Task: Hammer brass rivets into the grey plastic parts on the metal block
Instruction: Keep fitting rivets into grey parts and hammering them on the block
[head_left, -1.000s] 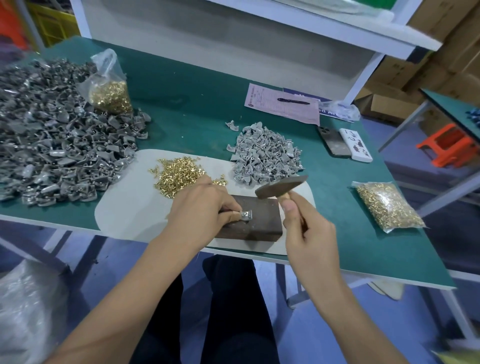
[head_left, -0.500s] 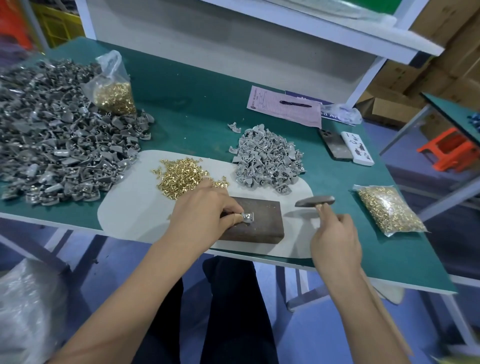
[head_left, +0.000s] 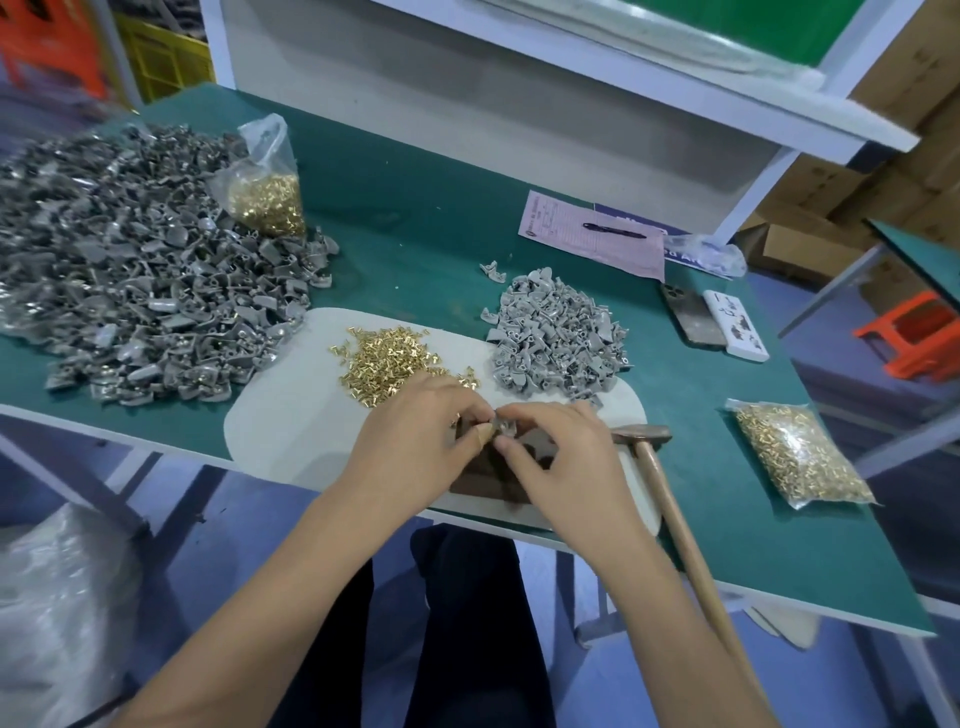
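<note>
Step in hand, as judged: handling the workpiece between strikes, not hammering. The left hand (head_left: 415, 441) and right hand (head_left: 558, 457) meet over the metal block (head_left: 478, 480), and the fingertips of both pinch one grey plastic part (head_left: 503, 428) just above the block's far end. The hammer (head_left: 675, 499) lies on the bench (head_left: 727, 519) just to the right of the right hand, head on the white mat (head_left: 291, 436), handle running toward the near bench edge; neither hand holds it.

Supplies: loose brass rivets (head_left: 387, 358) are heaped on the mat just beyond the left hand; a small pile of grey parts (head_left: 556, 332) lies beyond the block; a large pile of grey parts (head_left: 130, 270) lies far left.

Next move, as judged: seat the part flat on the block, steady it with the left hand, and take up the hammer with the right.

Not determinable: whether a rivet sits in the pinched part, and whether that part touches the block. The hands cover most of the block.
</note>
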